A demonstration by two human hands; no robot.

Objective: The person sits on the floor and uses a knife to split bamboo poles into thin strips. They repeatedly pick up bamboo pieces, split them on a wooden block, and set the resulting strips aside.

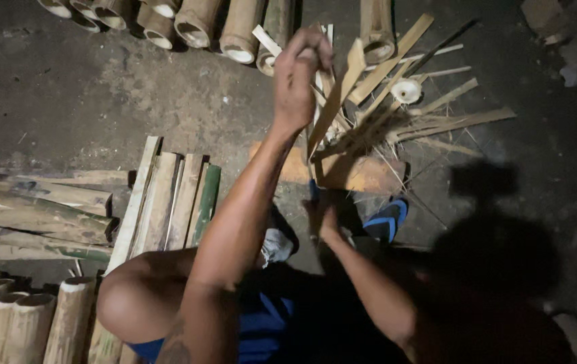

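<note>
We grip a bamboo strip (pixel 332 101) in our raised left hand (pixel 302 71), fingers clamped on it, our right hand (pixel 322 219) low beside the block (pixel 356 174), fingers unclear, where a slip could splinter into skin.

The left hand (pixel 308 71) is raised with its fingers (pixel 315 42) closed round a thin bamboo strip (pixel 266 40). Just beyond the fingertips a row of bamboo tubes (pixel 241 27) blocks the far side. To the right of the fingers, loose split strips (pixel 430 121) crowd the space, fanned over a wooden block (pixel 362 174). Left of the fingers the bare floor (pixel 99 87) lies open. Below them, flat slats (pixel 167 202) stand in the way. The right hand (pixel 322 219) sits low in shadow, a blue sandal (pixel 386 221) just right of its fingers.
</note>
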